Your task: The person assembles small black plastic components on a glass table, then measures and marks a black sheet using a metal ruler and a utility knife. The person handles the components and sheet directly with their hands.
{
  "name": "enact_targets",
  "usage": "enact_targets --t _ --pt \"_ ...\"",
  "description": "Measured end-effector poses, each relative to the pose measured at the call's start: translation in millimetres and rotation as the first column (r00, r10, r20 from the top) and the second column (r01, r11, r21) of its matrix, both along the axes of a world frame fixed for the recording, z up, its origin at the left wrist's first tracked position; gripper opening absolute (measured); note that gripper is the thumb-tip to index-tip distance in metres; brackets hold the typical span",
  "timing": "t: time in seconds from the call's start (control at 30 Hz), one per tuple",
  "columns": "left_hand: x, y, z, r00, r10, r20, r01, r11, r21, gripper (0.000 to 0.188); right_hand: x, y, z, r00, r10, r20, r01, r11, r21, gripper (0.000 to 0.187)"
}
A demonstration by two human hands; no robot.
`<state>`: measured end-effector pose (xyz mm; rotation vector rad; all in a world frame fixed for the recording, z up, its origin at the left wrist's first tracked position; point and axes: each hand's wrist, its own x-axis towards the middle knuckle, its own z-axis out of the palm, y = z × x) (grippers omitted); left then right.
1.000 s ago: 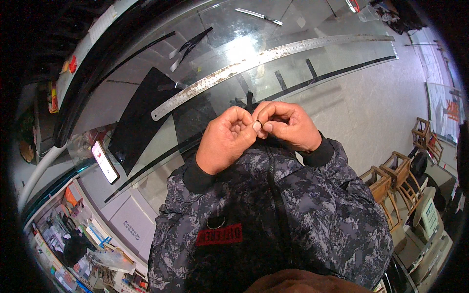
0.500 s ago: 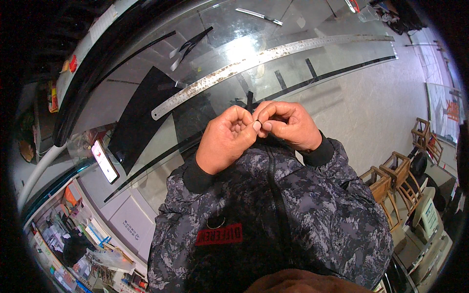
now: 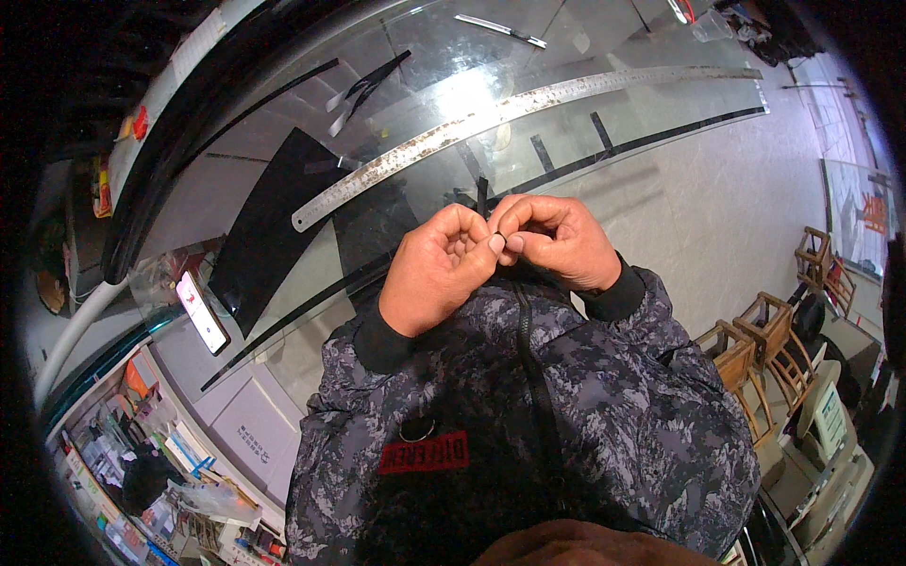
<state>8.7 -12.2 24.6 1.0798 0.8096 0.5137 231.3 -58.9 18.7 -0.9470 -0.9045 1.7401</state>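
Note:
My left hand (image 3: 439, 264) and my right hand (image 3: 562, 245) meet in front of my chest, fingertips touching. Both are closed in a pinch on a thin black strip (image 3: 501, 236), of which only a sliver shows between thumbs and forefingers. Just beyond my knuckles a short black tape piece (image 3: 483, 192) sticks up; whether it joins the pinched strip is hidden by my fingers. Two similar short black pieces, one of them this dark tab (image 3: 541, 155), lie along the black-edged glass sheet (image 3: 661, 106). A long, rust-spotted steel ruler (image 3: 453, 135) rests across the glass.
A black sheet (image 3: 274, 222) lies left of the ruler, with black-bladed scissors (image 3: 363, 90) beyond it. A utility knife (image 3: 500, 32) is at the far side. A lit phone (image 3: 203, 313) lies to the left, above a cluttered drawer (image 3: 151, 472). Wooden stools (image 3: 755, 340) stand at right.

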Motion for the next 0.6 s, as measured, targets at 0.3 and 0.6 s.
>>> enact_targets --t 0.3,0.6 --pt "-1.2 0.6 1.7 1.0 -0.002 0.0 0.002 1.0 0.012 0.013 -0.7 0.5 -0.8 1.0 -0.01 0.029 0.009 1.0 0.023 0.008" --pt "1.7 -0.9 -0.1 1.0 0.012 0.003 -0.012 1.0 0.011 0.015 -0.4 1.1 -2.2 1.0 0.01 0.024 -0.01 1.0 0.023 0.006"
